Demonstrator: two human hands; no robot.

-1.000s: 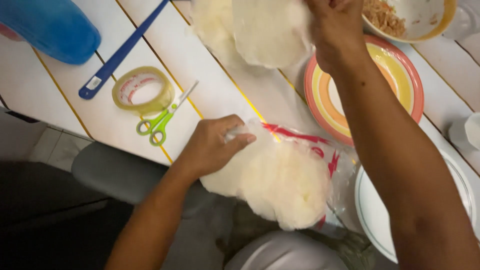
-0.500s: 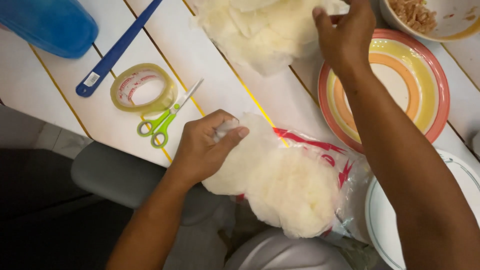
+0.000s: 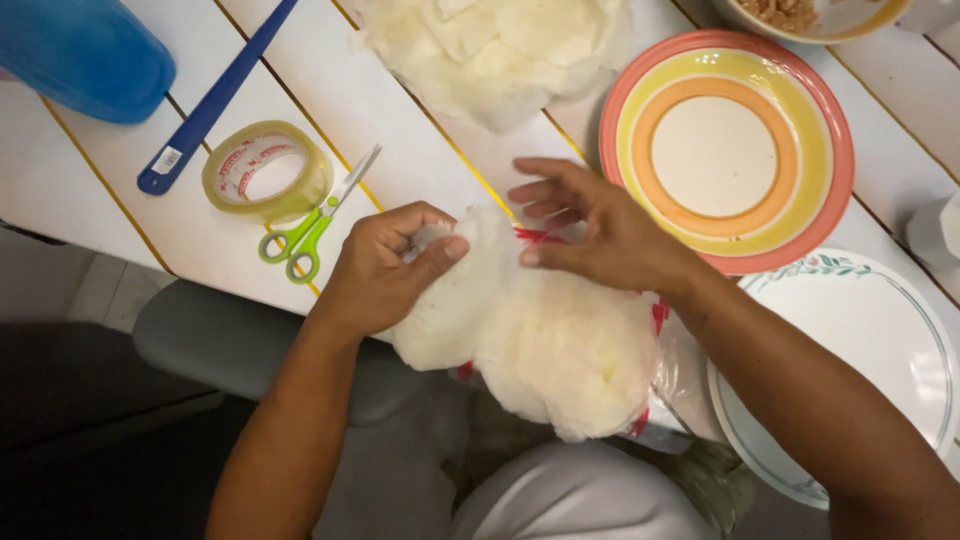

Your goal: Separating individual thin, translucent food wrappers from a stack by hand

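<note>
Head view is showing the left hand [image 3: 385, 270] pinching the bag of pale wafers [image 3: 545, 335] at its top, fingers clamped on it, while the right hand [image 3: 600, 235] is touching it with fingers loosely apart. Bag is overhanging the near edge of the surface [image 3: 400, 110]. Scissors [image 3: 315, 220] and tape roll [image 3: 265, 170] are lying left; striped plate [image 3: 725, 145] right. Far bowl [image 3: 810, 15] is being cut off.

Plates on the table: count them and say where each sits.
2. The orange-and-yellow ringed plate sits beyond the right hand; the white plate lies nearer, partly under the right forearm. A bowl shows at the top edge.
</note>
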